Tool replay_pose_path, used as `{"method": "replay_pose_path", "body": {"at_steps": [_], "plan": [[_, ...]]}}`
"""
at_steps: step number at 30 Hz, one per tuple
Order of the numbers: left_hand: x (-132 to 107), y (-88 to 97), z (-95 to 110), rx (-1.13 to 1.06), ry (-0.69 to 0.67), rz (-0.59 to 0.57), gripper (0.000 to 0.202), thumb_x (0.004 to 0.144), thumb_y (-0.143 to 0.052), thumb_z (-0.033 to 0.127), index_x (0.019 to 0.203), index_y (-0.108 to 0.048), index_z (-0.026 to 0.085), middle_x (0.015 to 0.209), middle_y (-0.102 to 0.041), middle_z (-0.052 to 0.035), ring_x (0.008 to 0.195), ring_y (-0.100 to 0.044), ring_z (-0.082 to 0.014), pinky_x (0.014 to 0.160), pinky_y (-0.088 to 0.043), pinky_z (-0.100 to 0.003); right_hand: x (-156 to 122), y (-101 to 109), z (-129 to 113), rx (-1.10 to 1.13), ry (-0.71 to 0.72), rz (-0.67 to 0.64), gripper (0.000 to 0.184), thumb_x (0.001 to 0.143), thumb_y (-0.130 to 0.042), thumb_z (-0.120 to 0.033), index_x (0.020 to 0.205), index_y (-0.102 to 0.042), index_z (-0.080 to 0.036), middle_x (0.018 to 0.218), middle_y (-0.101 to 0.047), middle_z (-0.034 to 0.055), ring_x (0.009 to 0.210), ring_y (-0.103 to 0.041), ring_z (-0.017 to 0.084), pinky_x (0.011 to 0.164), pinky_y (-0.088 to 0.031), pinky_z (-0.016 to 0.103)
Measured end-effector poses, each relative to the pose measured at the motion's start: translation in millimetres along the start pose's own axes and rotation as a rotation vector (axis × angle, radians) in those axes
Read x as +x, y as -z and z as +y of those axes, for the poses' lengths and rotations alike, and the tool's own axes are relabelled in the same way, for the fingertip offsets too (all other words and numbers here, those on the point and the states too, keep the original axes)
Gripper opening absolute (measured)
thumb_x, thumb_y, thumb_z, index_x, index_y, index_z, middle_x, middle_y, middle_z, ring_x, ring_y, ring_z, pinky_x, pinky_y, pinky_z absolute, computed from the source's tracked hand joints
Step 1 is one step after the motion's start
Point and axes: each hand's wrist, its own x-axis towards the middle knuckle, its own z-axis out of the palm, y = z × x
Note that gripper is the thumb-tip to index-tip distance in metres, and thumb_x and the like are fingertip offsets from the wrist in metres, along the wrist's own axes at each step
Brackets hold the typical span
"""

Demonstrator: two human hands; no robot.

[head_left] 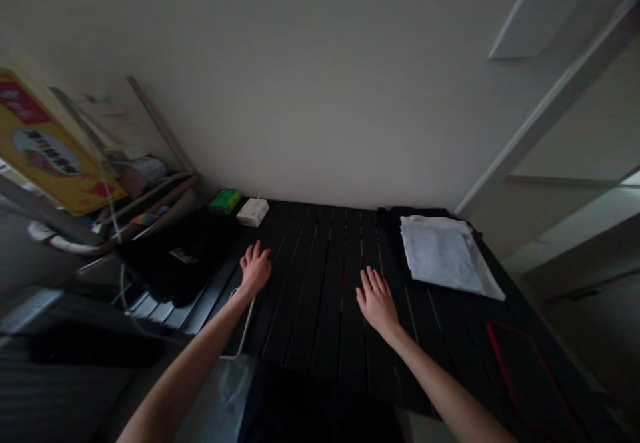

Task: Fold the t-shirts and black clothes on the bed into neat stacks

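My left hand [256, 268] is over the left part of a dark slatted table [310, 283], fingers apart and nothing in them. A pale bent wire or rod [246, 329] runs beneath that wrist. Beyond the left hand sit a small white box [253, 211] and a green packet [225, 201]. My right hand [379, 301] is spread palm down over the table's middle, holding nothing. To its right lies folded light grey cloth [447, 253] on top of dark fabric. Whether either palm touches the slats I cannot tell.
Black fabric with white lettering [185, 256] covers the table's left end. A red-edged phone-like slab [530, 376] lies near the right edge. At the far left, a rack [145, 203] holds assorted items beside a yellow package [55, 149]. A plain wall [320, 96] rises behind the table.
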Motion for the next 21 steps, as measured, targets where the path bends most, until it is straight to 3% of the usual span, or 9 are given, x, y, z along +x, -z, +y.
{"method": "replay_pose_path", "body": {"at_steps": [4,6,8,10,13,17,21], "plan": [[2.9,20.3,-101.2,0.202,0.353,0.083,0.041,0.088,-0.045,0.022,0.128,-0.053,0.018,0.153,-0.021,-0.0199,0.137,-0.016,-0.0434,0.1,-0.025,-0.058,0.4,-1.9,0.9,-0.06,0.015,0.029,0.054,0.094,-0.03,-0.033,0.141,-0.041,-0.009,0.152,-0.031,0.0152,0.14,-0.027,0.028,0.11,-0.026,0.049],[-1.5,25.3,-138.2,0.254,0.466,0.035,0.04,0.089,-0.043,0.023,0.128,-0.052,0.016,0.147,-0.032,-0.0218,0.132,-0.026,-0.0437,0.096,-0.027,-0.057,0.0,-0.9,-1.5,-0.081,0.012,0.032,0.053,0.094,-0.03,-0.033,0.14,-0.041,-0.008,0.151,-0.031,0.0159,0.139,-0.028,0.028,0.111,-0.025,0.048],[-5.7,27.1,-161.5,0.277,0.473,-0.035,0.037,0.091,-0.04,0.024,0.124,-0.053,0.016,0.135,-0.047,-0.0195,0.122,-0.039,-0.0392,0.093,-0.03,-0.053,-0.6,0.2,-4.0,-0.088,0.013,0.033,0.053,0.094,-0.03,-0.032,0.14,-0.041,-0.007,0.151,-0.032,0.0162,0.139,-0.029,0.028,0.111,-0.025,0.048],[-7.2,26.4,-171.3,0.271,0.43,-0.075,0.034,0.092,-0.035,0.023,0.118,-0.056,0.016,0.123,-0.055,-0.0157,0.112,-0.046,-0.0342,0.091,-0.032,-0.049,-1.2,0.9,-5.4,-0.083,0.016,0.035,0.053,0.094,-0.031,-0.032,0.14,-0.041,-0.007,0.151,-0.032,0.016,0.139,-0.028,0.028,0.112,-0.024,0.047],[-5.6,22.7,-168.7,0.244,0.42,-0.078,0.034,0.092,-0.03,0.019,0.111,-0.058,0.016,0.118,-0.057,-0.014,0.108,-0.048,-0.0319,0.089,-0.033,-0.048,-1.9,0.8,-5.8,-0.081,0.015,0.039,0.053,0.095,-0.031,-0.032,0.141,-0.04,-0.008,0.151,-0.032,0.0152,0.139,-0.028,0.028,0.112,-0.024,0.048],[-5.6,18.1,-158.6,0.225,0.455,-0.034,0.034,0.091,-0.031,0.018,0.112,-0.057,0.014,0.119,-0.055,-0.0165,0.11,-0.046,-0.0322,0.091,-0.031,-0.051,-2.5,-0.9,-4.5,-0.096,0.018,0.038,0.053,0.094,-0.031,-0.031,0.141,-0.04,-0.007,0.151,-0.032,0.0158,0.138,-0.03,0.028,0.111,-0.027,0.047],[-3.9,21.4,-157.3,0.181,0.379,0.072,0.036,0.094,-0.031,0.027,0.108,-0.062,0.016,0.13,-0.048,-0.0165,0.12,-0.039,-0.0335,0.093,-0.031,-0.053,-2.9,-4.2,-2.5,-0.093,0.024,0.066,0.052,0.094,-0.032,-0.031,0.14,-0.042,-0.008,0.15,-0.034,0.0154,0.137,-0.033,0.028,0.11,-0.028,0.047]]}}
